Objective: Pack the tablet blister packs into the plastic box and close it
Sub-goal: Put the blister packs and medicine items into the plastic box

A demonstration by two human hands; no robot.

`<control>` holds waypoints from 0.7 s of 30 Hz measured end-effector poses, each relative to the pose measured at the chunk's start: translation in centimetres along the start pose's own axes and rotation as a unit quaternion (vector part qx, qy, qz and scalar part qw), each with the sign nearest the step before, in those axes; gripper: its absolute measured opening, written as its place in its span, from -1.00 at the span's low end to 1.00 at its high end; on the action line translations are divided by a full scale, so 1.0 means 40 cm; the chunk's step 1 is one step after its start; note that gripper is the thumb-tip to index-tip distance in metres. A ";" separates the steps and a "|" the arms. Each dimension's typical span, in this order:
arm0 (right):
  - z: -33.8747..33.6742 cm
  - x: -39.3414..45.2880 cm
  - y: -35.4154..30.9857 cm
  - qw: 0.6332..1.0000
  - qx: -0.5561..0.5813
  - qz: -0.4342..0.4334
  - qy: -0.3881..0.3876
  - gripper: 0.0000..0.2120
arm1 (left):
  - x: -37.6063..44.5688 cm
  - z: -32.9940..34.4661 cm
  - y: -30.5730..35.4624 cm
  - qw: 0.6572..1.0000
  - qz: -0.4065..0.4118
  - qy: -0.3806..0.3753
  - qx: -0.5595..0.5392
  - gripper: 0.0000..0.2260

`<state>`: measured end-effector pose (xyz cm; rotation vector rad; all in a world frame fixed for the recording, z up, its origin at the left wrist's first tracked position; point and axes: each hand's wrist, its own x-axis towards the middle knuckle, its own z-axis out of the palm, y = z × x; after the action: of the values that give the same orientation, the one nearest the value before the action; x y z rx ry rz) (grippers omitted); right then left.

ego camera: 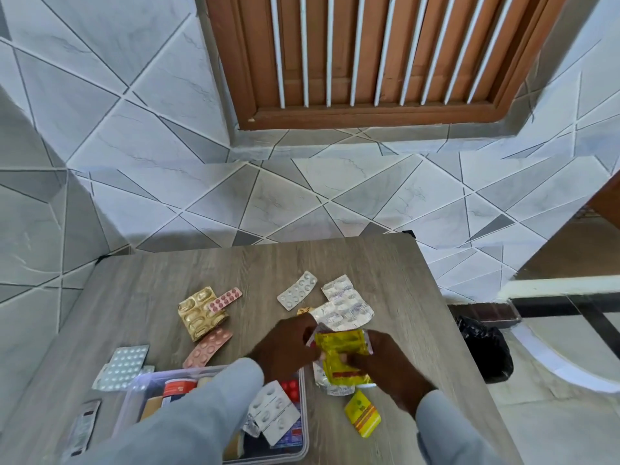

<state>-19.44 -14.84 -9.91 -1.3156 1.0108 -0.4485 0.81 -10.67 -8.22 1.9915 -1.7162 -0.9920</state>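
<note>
Both grips, left hand (285, 344) and right hand (385, 360), pinch a crinkled yellow foil blister pack (340, 352) beside the open clear plastic box (303, 391) on the wood-grain counter (151, 297).

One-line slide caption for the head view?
Both hands hold yellow blister packs beside the open plastic box; more packs lie on the wooden table.

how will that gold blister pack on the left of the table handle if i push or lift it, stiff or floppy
The gold blister pack looks like formed foil with deep pockets, so probably fairly stiff and light. It lies flat on the table, so a push would likely slide it, not roll it. The small pink strip overlapping its edge would probably shift with it.
</note>
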 end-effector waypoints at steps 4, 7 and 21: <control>0.082 0.025 -0.088 0.993 -0.080 -0.054 -0.069 -0.79 | -0.081 -0.077 -0.064 0.987 -0.028 -0.032 -0.156 -0.72; 0.192 0.044 -0.076 0.975 -0.190 -0.047 -0.108 -0.83 | -0.156 -0.099 -0.146 0.973 -0.083 -0.080 -0.198 -0.70; 0.439 -0.026 0.024 0.796 -0.604 0.023 0.010 -0.45 | -0.261 -0.070 -0.307 0.978 -0.020 -0.021 0.205 -0.56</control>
<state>-6.00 -3.59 -11.63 -2.3986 1.4048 0.3438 11.34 1.49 -11.24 2.2722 -2.0453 -0.7394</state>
